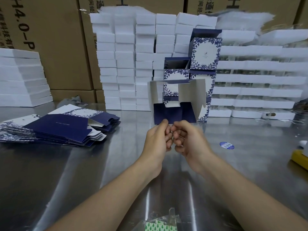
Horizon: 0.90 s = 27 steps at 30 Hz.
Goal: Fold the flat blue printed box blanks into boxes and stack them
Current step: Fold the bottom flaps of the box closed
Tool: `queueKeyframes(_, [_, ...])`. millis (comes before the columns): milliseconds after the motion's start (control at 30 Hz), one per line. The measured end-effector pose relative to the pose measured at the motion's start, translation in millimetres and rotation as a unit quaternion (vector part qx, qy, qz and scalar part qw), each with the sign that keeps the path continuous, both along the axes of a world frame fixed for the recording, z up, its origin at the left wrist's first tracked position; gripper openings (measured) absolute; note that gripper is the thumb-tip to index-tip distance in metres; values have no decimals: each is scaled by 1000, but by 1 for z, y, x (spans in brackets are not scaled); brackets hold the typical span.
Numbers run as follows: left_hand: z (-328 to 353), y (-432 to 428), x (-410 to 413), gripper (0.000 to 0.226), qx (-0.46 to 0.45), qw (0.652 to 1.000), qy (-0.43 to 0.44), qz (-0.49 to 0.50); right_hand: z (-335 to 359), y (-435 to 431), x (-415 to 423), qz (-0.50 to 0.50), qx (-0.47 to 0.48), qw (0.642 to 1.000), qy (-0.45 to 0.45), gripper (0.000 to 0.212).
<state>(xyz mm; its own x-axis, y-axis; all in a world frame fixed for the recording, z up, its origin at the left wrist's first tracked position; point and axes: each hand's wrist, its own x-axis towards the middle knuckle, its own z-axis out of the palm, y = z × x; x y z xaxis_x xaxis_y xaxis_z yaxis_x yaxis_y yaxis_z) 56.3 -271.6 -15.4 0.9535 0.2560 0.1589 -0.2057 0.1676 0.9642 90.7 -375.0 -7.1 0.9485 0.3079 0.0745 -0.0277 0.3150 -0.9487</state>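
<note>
The half-opened box (166, 114) is held upright at centre frame, just above the surface (100, 164), with its white inside facing the person. The left hand (157, 140) and right hand (189, 140) meet below it, knuckles close together. Each grip is curled and pinches the dark blue lower edge, with the left thumb on the flap face.

Procedure for this step: square the walls before closing the bottom. Fold the short side flaps inward first, then the notched dark flap, and press until the tab seats. Hold near the creases rather than the panel centres, to avoid denting the print.

The flat blanks (66, 129) lie fanned at the left of the frame. The finished boxes (205, 50) stand stacked behind the held one, against the foam blocks (125, 64).

Limits of view: the right fingertips are blurred and tucked under, so their exact contact is unclear. The held box covers the lower part of the stack behind, so the count cannot be told.
</note>
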Motion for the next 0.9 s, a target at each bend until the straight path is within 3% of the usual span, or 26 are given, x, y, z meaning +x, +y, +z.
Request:
queueKeyframes(467, [1,-6,-4,48,9,999,-2,-38,4,9,-12,-93,61,994,-16,37])
queueKeyframes(733, [3,-2,-1,39,0,1000,-3,25,2,13,-11,-67,-28,997,-38,39])
queueKeyframes(900, [2,0,-1,47,11,999,-12,43,0,11,-9,-36,-27,999,-30,48])
